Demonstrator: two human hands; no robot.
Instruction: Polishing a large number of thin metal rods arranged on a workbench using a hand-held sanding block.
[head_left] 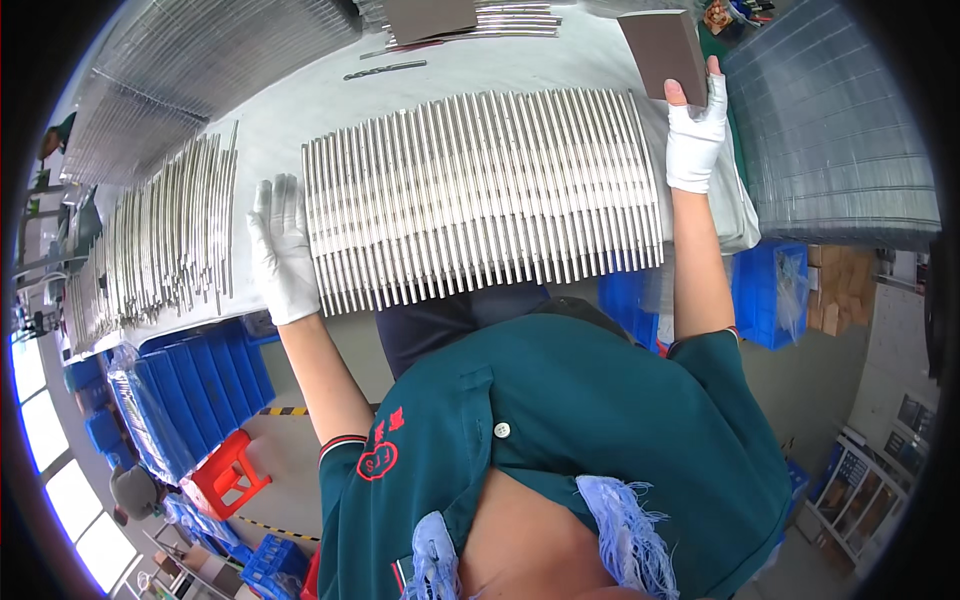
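Slim silver metal rods (480, 190) lie side by side in a wide row across the pale-covered table, their near ends reaching over its front edge. In a white glove, my left hand (283, 240) rests against the left end of the row, its fingers stretched out and holding nothing. My right hand (697, 135), in a white glove with bare thumb and fingertip, is beyond the row's right end. It grips a flat brown rectangular block (662, 55), which looks like a sanding pad, by its near edge.
A second group of rods (165, 235) lies unevenly at the left. At the far side are a drill bit (385, 70) and another brown piece (430, 18) over more rods. Plastic-wrapped stacks (840, 130) flank the table; blue crates (205, 385) and a red stool (228, 475) stand below.
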